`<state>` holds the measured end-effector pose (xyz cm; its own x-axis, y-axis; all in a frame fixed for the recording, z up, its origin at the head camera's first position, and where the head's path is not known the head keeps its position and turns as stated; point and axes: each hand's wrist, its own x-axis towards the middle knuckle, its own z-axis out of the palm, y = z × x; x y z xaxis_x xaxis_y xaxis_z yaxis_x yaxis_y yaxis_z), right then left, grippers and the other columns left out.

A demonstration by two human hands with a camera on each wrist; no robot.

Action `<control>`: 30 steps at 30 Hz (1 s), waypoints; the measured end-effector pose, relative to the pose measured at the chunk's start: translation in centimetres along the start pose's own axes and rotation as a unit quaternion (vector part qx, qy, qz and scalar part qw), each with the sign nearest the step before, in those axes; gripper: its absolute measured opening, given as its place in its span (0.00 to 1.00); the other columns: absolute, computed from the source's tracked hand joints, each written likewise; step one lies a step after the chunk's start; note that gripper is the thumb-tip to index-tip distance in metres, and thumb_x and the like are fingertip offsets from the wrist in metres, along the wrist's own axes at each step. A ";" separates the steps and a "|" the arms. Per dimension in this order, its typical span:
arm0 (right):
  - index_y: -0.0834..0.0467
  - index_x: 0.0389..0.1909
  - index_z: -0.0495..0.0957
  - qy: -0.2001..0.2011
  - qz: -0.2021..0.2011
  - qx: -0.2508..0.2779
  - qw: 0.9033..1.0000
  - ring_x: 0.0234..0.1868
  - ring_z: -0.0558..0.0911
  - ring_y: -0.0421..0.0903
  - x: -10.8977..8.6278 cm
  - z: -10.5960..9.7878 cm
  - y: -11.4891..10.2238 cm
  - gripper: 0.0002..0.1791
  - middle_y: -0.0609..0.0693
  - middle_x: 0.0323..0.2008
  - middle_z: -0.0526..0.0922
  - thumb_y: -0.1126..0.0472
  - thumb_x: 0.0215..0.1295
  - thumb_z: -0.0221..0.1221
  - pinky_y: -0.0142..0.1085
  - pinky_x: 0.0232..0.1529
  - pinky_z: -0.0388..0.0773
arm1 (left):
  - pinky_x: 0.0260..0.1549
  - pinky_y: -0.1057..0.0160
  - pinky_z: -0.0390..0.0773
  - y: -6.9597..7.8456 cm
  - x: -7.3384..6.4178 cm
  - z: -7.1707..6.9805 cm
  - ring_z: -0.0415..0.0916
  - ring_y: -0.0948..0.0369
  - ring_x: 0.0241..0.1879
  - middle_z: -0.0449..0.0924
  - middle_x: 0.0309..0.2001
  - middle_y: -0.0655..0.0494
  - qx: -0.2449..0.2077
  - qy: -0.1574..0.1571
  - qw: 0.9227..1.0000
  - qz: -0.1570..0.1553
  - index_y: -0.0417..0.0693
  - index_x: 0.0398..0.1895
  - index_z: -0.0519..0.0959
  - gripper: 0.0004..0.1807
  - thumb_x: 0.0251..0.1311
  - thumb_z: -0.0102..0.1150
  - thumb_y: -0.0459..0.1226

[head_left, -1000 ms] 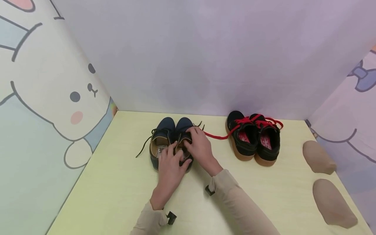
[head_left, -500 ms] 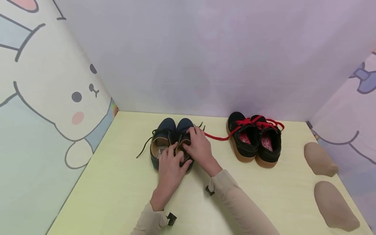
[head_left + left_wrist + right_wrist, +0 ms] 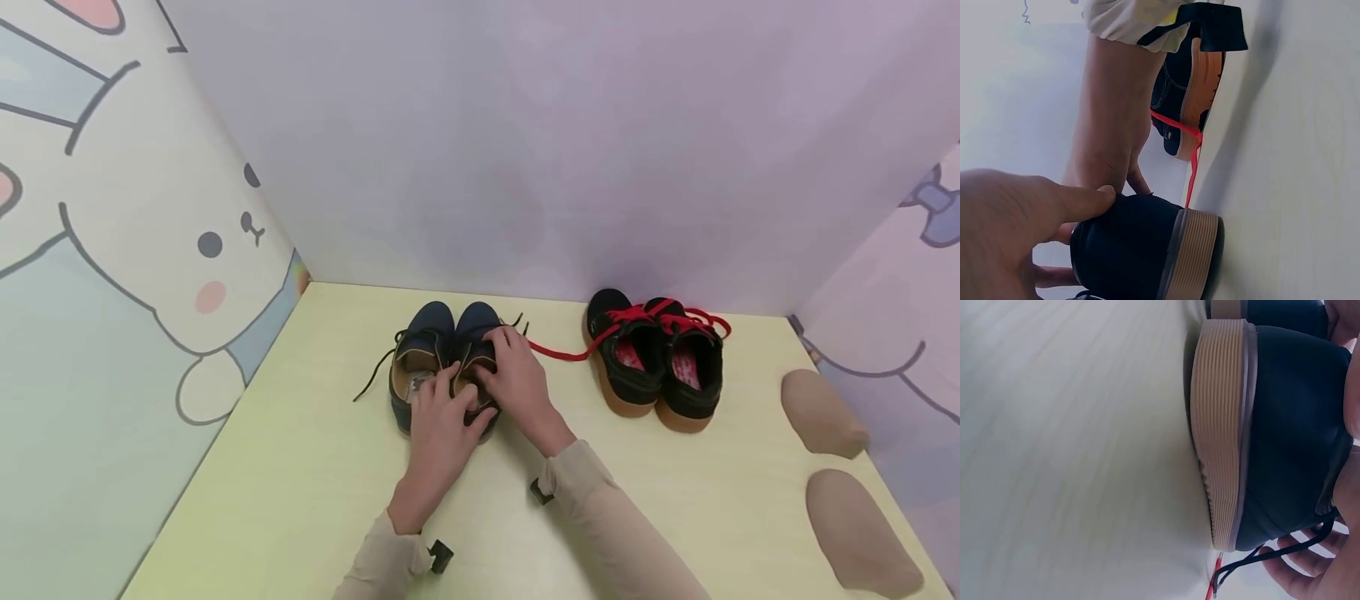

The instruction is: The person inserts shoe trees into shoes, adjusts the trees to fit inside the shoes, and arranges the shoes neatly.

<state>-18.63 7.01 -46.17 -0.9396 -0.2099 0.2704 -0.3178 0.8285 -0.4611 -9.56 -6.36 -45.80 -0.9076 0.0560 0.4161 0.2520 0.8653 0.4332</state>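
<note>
Two navy lace-up shoes stand side by side, toes toward the back wall: a left shoe and a right shoe. My left hand spans the right shoe's heel end, its thumb on the outer heel and its fingers over the opening. From the right side, my right hand grips the same shoe's collar near the lacing, thumb in the opening and fingers outside. A black lace hangs loose by the right fingers. Part of the insole is hidden under both hands.
To the right stand two black shoes with red laces. One red lace trails across the pale yellow table to the navy pair. Two beige shoe-shaped inserts lie at the right edge. A lilac wall closes the back.
The head view has turned slightly left, so the whole scene sits a little further right in it. Both hands stay on the right navy shoe with hardly any movement.
</note>
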 end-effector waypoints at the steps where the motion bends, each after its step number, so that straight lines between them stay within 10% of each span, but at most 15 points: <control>1: 0.55 0.59 0.76 0.004 -0.007 -0.001 1.000 0.62 0.78 0.54 -0.1 0.0 0.2 0.25 0.53 0.62 0.77 0.53 0.66 0.71 0.49 0.53 0.86 | 0.50 0.39 0.70 0.1 0.0 -0.1 0.75 0.38 0.60 0.76 0.67 0.43 -0.003 -0.004 1.000 -0.002 0.55 0.22 0.68 0.24 0.56 0.78 0.49; 18: 0.46 0.72 0.74 0.021 -0.046 -0.022 0.998 0.66 0.76 0.57 -2.7 -2.1 2.0 0.28 0.55 0.71 0.77 0.48 0.73 0.64 0.52 0.59 0.82 | 0.64 0.34 0.70 0.1 0.8 -0.4 0.71 0.40 0.66 0.76 0.66 0.42 -0.031 0.017 0.999 -0.002 0.52 0.37 0.82 0.07 0.68 0.68 0.43; 30: 0.48 0.67 0.79 0.051 -0.026 0.017 0.998 0.65 0.78 0.56 -4.9 -4.5 3.7 0.24 0.54 0.66 0.81 0.52 0.72 0.65 0.54 0.62 0.80 | 0.56 0.37 0.77 1.4 3.0 -0.4 0.73 0.42 0.64 0.79 0.62 0.43 -0.023 0.046 0.996 0.069 0.52 0.36 0.84 0.03 0.68 0.67 0.40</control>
<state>-14.60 13.41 -45.40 -0.9044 -0.1973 0.3783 -0.3716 0.7998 -0.4715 -11.76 -5.17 -43.65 -0.8292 0.1239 0.5450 0.3887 0.8285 0.4030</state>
